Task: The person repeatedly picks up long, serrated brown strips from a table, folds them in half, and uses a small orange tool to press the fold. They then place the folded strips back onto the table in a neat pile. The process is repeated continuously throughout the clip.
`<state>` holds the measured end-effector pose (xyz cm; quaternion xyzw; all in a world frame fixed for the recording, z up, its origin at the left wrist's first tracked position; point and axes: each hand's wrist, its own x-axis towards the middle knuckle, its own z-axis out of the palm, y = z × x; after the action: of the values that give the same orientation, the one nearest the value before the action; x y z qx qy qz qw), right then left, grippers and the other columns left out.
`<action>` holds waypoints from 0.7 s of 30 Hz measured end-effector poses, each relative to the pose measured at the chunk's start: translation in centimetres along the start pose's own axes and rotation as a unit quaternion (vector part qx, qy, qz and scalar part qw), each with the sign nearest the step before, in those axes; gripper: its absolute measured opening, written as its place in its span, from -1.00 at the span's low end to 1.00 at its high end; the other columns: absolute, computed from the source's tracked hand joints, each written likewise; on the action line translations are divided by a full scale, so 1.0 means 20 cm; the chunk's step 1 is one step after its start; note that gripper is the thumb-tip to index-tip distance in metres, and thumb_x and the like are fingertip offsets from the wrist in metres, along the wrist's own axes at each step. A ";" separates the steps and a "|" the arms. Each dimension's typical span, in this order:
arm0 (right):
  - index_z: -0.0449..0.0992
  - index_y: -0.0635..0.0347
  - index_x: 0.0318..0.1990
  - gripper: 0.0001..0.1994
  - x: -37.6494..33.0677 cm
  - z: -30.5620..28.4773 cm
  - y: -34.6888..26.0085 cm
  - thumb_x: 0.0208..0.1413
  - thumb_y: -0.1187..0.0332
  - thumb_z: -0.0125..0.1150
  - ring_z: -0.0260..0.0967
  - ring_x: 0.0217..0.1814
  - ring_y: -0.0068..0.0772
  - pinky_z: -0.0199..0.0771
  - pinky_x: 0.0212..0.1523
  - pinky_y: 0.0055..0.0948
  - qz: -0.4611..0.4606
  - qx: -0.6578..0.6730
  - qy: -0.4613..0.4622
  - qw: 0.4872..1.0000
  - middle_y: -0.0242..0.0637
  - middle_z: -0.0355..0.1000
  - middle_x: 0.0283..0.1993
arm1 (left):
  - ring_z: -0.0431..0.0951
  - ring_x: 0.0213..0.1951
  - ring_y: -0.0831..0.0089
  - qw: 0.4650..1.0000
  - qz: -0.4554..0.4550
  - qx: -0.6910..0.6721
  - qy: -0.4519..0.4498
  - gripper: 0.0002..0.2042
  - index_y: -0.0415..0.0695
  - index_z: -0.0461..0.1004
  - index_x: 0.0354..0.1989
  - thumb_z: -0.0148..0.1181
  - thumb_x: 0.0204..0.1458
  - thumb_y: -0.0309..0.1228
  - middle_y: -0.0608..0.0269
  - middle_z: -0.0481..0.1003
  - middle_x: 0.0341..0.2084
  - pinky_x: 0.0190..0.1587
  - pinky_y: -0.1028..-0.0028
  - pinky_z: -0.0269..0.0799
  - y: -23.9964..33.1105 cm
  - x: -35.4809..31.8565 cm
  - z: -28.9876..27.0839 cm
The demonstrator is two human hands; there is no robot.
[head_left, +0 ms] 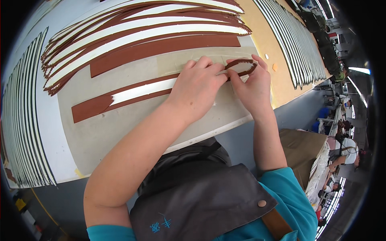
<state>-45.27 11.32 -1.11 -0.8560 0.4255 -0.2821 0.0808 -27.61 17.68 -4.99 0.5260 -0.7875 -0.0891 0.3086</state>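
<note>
A long brown strip (92,109) with a white band down its middle lies across the grey work mat. My left hand (195,90) rests over its right part, with thumb and fingers pinching the strip near the far end. My right hand (254,86) grips that end, which is curled up into a loop (243,67); its pale, jagged-edged inside shows between my thumb and fingers. The strip's left end lies flat, where the white band stops in a jagged edge. Part of the strip is hidden beneath my left hand.
Beyond the strip lie a plain brown strip (165,51) and a pile of brown and white strips (140,30). Rows of dark-edged pale strips stand at the left (26,116) and far right (291,44). The table's front edge (209,134) runs before me. People work at the right.
</note>
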 end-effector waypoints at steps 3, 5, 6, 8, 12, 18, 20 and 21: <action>0.71 0.10 -0.25 -0.88 0.03 0.00 -0.01 0.06 0.51 0.36 0.55 -0.27 -0.24 0.32 0.42 -0.13 -0.033 -0.073 -0.031 0.996 -0.31 0.60 -0.42 | 0.49 0.13 0.23 0.999 0.005 -0.036 0.041 -0.62 -0.02 0.70 0.04 0.18 0.06 -0.60 0.37 0.61 0.08 0.23 0.20 0.43 -0.03 0.00 0.03; 0.71 0.10 -0.30 -0.90 0.05 0.00 -0.02 0.04 0.52 0.36 0.55 -0.30 -0.24 0.35 0.40 -0.13 -0.056 -0.105 -0.039 0.992 -0.31 0.58 -0.46 | 0.51 0.09 0.20 0.997 -0.003 -0.064 0.052 -0.63 -0.03 0.71 0.02 0.21 0.04 -0.60 0.37 0.62 0.07 0.22 0.21 0.47 -0.03 0.00 0.04; 0.71 0.10 -0.32 -0.91 0.06 0.01 -0.03 0.03 0.52 0.37 0.55 -0.31 -0.25 0.37 0.38 -0.13 -0.067 -0.113 -0.038 0.991 -0.31 0.57 -0.48 | 0.52 0.08 0.18 0.995 -0.006 -0.079 0.057 -0.64 -0.03 0.72 0.01 0.22 0.03 -0.61 0.37 0.62 0.07 0.21 0.22 0.48 -0.03 0.00 0.04; 0.70 0.10 -0.37 -0.93 0.06 0.01 -0.04 0.00 0.51 0.38 0.55 -0.33 -0.26 0.40 0.37 -0.12 -0.093 -0.133 -0.038 0.986 -0.32 0.56 -0.51 | 0.54 0.06 0.20 0.990 -0.042 -0.130 0.027 -0.65 -0.08 0.67 0.05 0.31 0.05 -0.55 0.29 0.62 0.06 0.21 0.25 0.49 -0.04 0.02 0.01; 0.69 0.10 -0.42 -0.96 0.07 0.00 -0.06 -0.07 0.47 0.41 0.55 -0.34 -0.29 0.41 0.36 -0.10 -0.149 -0.159 -0.047 0.975 -0.33 0.55 -0.54 | 0.59 0.03 0.34 0.920 -0.193 -0.341 0.030 -0.60 -0.16 0.56 0.12 0.46 0.11 -0.40 0.15 0.62 0.03 0.17 0.32 0.51 -0.03 0.04 -0.10; 0.71 0.11 -0.38 -0.93 0.07 0.01 -0.06 -0.06 0.43 0.42 0.60 -0.29 -0.32 0.39 0.37 -0.08 -0.166 -0.195 -0.071 0.964 -0.33 0.58 -0.51 | 0.61 0.03 0.51 0.865 -0.149 -0.479 -0.027 -0.64 -0.19 0.55 0.09 0.47 0.15 -0.40 0.21 0.60 0.04 0.06 0.41 0.56 -0.08 0.07 -0.16; 0.73 0.11 -0.30 -0.89 0.04 0.00 -0.05 -0.01 0.42 0.42 0.61 -0.21 -0.31 0.37 0.38 -0.07 -0.163 -0.173 -0.062 0.969 -0.33 0.63 -0.41 | 0.62 0.04 0.51 0.854 -0.187 -0.483 -0.052 -0.72 -0.21 0.58 0.02 0.43 0.16 -0.46 0.20 0.61 0.04 0.04 0.43 0.58 -0.09 0.07 -0.15; 0.74 0.11 -0.23 -0.86 0.01 -0.01 -0.04 0.02 0.41 0.43 0.61 -0.14 -0.30 0.35 0.38 -0.06 -0.159 -0.151 -0.050 0.974 -0.33 0.65 -0.33 | 0.62 0.04 0.51 0.848 -0.207 -0.484 -0.063 -0.76 -0.22 0.60 -0.01 0.41 0.16 -0.50 0.19 0.61 0.04 0.03 0.44 0.58 -0.10 0.07 -0.15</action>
<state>-44.71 11.73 -0.47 -0.9282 0.3169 -0.1805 -0.0736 -24.66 16.02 -2.99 0.4538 -0.5354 -0.5538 0.4480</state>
